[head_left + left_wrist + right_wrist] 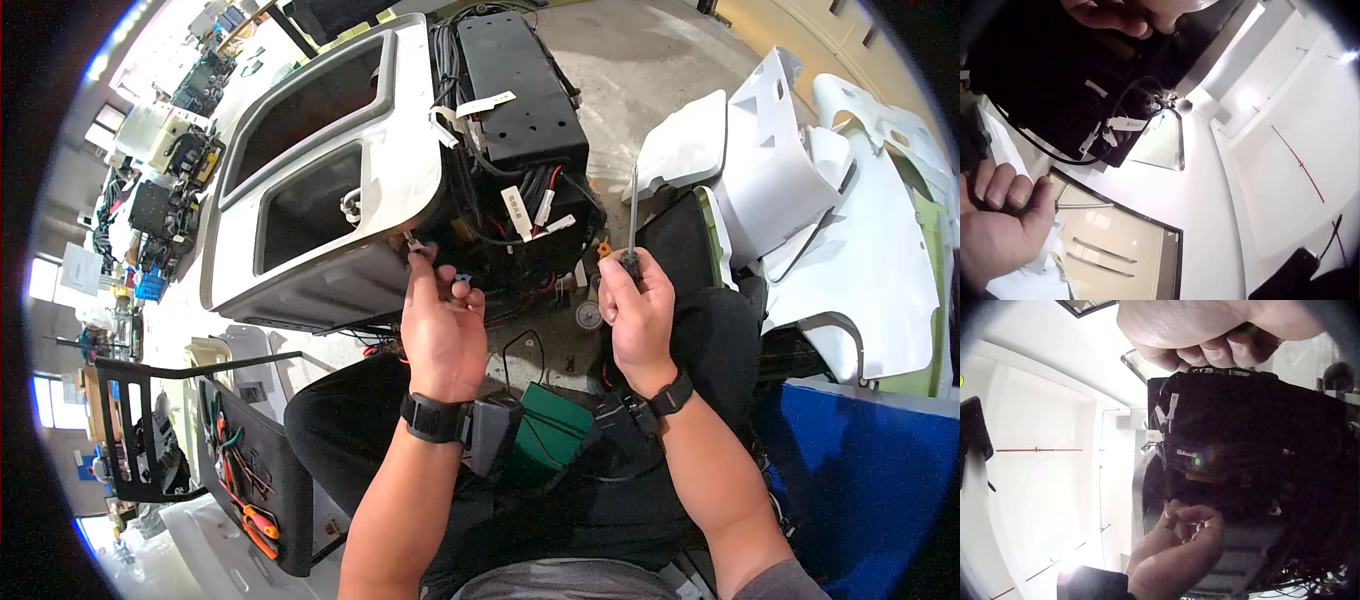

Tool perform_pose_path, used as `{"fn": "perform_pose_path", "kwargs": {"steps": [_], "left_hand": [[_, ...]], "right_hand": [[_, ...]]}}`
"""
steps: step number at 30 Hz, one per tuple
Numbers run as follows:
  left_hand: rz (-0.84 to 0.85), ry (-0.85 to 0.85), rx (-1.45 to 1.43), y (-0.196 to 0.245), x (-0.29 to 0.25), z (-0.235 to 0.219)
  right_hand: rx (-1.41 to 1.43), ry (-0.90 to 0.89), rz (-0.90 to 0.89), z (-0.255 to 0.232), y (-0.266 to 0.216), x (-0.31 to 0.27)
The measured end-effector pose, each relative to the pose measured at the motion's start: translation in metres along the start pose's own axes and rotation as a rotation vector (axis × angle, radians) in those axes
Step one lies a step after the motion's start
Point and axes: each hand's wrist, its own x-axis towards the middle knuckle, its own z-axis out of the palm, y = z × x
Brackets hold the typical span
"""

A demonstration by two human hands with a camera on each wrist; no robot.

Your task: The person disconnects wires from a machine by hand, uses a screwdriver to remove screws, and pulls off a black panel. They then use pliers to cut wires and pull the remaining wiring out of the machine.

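Note:
My right hand (640, 310) grips a screwdriver (633, 210) by its dark handle, the long metal shaft pointing up and away. In the left wrist view the same shaft (1085, 206) sticks out past the thumb. My left hand (445, 335) is raised palm up at the lower edge of a white body panel (400, 170). Its thumb and fingertips pinch a small part (412, 240) there, mostly hidden by the fingers; I cannot tell its kind. A small blue piece (462, 279) shows by the other fingers. Right of the panel stands a black box (510, 80) with cables and white labels.
Pliers with orange handles (262, 522) and other tools lie on a dark surface at the lower left. White molded panels (850, 250) lean at the right, above a blue container (860, 470). A green box (548, 425) is low between the arms.

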Motion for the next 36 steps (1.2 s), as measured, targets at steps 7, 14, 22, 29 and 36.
{"fn": "perform_pose_path", "kwargs": {"steps": [7,14,22,29,36], "left_hand": [[-0.356,-0.379,-0.487,0.01,0.014,-0.017],[-0.222,-0.211,-0.326,0.003,-0.001,-0.023],[0.029,-0.037,0.05,0.002,0.001,-0.01],[0.043,-0.051,0.048,0.004,0.013,-0.005],[-0.209,-0.239,-0.195,0.015,0.023,-0.013]], "right_hand": [[0.006,-0.02,-0.028,0.001,0.001,0.002],[-0.017,0.035,-0.009,0.001,-0.001,0.001],[-0.001,0.006,-0.015,0.004,0.002,0.002],[-0.049,0.004,0.004,0.01,0.001,0.002],[0.0,-0.024,-0.043,0.008,0.002,0.002]]}}
